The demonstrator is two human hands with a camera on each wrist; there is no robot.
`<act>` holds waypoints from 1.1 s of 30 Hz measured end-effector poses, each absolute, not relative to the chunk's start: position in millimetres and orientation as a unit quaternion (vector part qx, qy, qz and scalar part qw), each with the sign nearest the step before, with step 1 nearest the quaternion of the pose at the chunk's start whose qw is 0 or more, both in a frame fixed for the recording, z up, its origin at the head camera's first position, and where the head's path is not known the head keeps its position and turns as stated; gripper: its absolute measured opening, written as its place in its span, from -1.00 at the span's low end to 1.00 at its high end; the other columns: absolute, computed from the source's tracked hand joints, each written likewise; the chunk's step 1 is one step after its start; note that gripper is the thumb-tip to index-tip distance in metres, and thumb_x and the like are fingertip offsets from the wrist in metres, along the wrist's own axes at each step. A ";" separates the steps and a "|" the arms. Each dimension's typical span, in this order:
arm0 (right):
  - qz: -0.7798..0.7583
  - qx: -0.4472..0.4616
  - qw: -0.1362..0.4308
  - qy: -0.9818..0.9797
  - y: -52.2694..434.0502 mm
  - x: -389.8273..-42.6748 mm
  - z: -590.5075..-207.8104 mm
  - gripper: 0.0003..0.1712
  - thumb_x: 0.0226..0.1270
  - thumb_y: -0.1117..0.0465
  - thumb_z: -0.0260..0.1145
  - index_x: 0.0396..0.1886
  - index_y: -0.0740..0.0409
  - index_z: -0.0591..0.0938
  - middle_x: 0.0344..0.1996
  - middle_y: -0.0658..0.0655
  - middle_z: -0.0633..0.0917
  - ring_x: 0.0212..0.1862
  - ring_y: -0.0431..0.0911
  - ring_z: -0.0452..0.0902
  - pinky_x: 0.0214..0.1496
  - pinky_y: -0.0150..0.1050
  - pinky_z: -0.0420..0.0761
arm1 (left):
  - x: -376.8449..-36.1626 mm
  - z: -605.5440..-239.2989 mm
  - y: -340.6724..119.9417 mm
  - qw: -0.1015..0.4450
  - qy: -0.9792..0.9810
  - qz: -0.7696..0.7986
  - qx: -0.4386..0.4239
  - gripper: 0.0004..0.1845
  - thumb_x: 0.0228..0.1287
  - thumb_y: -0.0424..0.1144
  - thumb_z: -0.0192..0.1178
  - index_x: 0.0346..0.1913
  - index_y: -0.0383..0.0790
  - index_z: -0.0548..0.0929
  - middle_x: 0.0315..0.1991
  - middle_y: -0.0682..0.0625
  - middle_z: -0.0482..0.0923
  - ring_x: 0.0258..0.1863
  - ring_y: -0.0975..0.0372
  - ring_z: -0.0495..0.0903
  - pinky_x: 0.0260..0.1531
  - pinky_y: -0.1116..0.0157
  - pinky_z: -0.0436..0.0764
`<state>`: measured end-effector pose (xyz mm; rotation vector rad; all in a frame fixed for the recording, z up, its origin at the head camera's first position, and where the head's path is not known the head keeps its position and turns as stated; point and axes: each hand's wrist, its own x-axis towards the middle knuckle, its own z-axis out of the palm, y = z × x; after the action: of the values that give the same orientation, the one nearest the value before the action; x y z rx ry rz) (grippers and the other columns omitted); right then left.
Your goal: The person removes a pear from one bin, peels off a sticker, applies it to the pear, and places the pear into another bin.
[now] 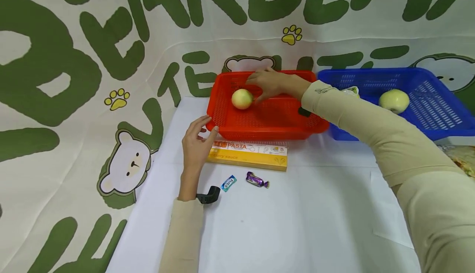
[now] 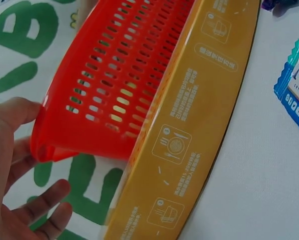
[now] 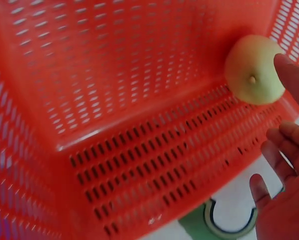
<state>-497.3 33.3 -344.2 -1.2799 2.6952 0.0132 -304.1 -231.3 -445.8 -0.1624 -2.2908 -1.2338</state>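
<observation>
A pale yellow-green apple (image 1: 242,99) with a short stem lies in the left part of the red basket (image 1: 267,134). My right hand (image 1: 268,82) reaches over that basket beside the apple, fingers spread and loosely bent, holding nothing. In the right wrist view the thumb overlaps the apple's edge; I cannot tell whether they touch. At the basket's front left corner, my left hand (image 1: 197,143) holds the rim between thumb and forefinger, the other fingers standing free in the left wrist view. A yellow pasta box (image 1: 248,160) lies along the basket's front side.
On the white table are a purple-wrapped candy (image 1: 256,179) and a small blue packet (image 1: 228,183). To the right stands a blue basket (image 1: 441,132) with another pale green fruit (image 1: 394,101) and a partly hidden wrapped item (image 1: 351,91). A printed cloth hangs behind.
</observation>
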 end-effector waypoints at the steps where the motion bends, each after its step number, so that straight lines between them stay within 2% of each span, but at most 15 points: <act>1: 0.004 -0.424 0.080 0.902 31.7 -497.0 -346.9 -0.10 0.23 -0.09 0.48 0.46 0.20 0.38 0.44 0.25 0.33 0.50 0.22 0.01 0.41 0.34 -0.03 | -302.8 -446.1 -229.3 0.263 -0.847 -0.458 -0.060 -0.54 0.34 -0.02 0.31 0.23 -0.11 0.66 0.26 0.17 0.52 -0.06 0.16 0.51 -0.15 0.07 0.63; 6: 0.000 -0.412 0.084 0.907 21.8 -496.2 -362.1 -0.14 0.25 -0.14 0.45 0.42 0.18 0.41 0.36 0.22 0.44 0.38 0.12 0.18 0.28 0.18 0.15 | -297.0 -449.1 -219.8 0.270 -0.836 -0.473 -0.063 -0.56 0.34 -0.08 0.31 0.22 -0.16 0.64 0.27 0.17 0.51 -0.11 0.19 0.52 -0.20 0.09 0.63; 11: 0.043 -0.375 0.087 0.922 15.5 -495.1 -378.0 -0.12 0.24 -0.23 0.40 0.36 0.22 0.42 0.23 0.25 0.53 0.26 0.12 0.27 0.19 0.08 0.21 | -293.1 -450.9 -210.2 0.262 -0.838 -0.474 -0.066 -0.56 0.35 -0.07 0.31 0.22 -0.14 0.63 0.27 0.20 0.49 -0.10 0.21 0.52 -0.20 0.19 0.63; 17: 0.077 -0.374 0.025 0.924 10.2 -487.9 -384.6 -0.21 0.17 -0.23 0.41 0.16 0.29 0.57 0.04 0.27 0.64 0.12 0.15 0.38 0.17 0.09 0.24 | -289.0 -449.5 -206.9 0.249 -0.841 -0.476 -0.063 -0.53 0.35 -0.04 0.30 0.25 -0.14 0.62 0.29 0.19 0.48 -0.08 0.19 0.52 -0.16 0.11 0.65; 23: 0.066 -0.386 0.008 0.920 26.3 -470.6 -347.3 -0.31 0.06 -0.18 0.46 0.04 0.23 0.65 -0.10 0.20 0.69 0.06 0.13 0.41 0.21 0.14 0.22 | -292.4 -444.0 -210.8 0.253 -0.840 -0.474 -0.065 -0.51 0.34 0.01 0.30 0.25 -0.11 0.62 0.29 0.21 0.47 -0.08 0.16 0.53 -0.13 0.07 0.66; 29: -0.020 -0.396 -0.016 0.918 59.1 -439.9 -293.5 -0.26 0.03 -0.10 0.51 0.18 0.18 0.60 -0.03 0.16 0.69 0.18 0.12 0.34 0.18 0.13 0.18 | -301.8 -442.5 -218.8 0.259 -0.842 -0.469 -0.065 -0.49 0.35 0.07 0.27 0.26 -0.10 0.62 0.29 0.24 0.47 -0.09 0.16 0.55 -0.12 0.08 0.66; 33: -0.061 -0.415 -0.033 0.907 81.2 -406.7 -279.4 -0.19 0.00 -0.07 0.54 0.25 0.20 0.57 0.04 0.15 0.68 0.20 0.10 0.33 0.12 0.11 0.20 | -304.0 -447.7 -225.1 0.260 -0.841 -0.471 -0.055 -0.48 0.34 0.07 0.28 0.26 -0.10 0.62 0.29 0.26 0.47 -0.09 0.19 0.55 -0.10 0.02 0.65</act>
<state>-406.7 81.2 -279.4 -1.3333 2.9105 -0.1956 -304.0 -225.1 -447.7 -0.1486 -2.2792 -1.2765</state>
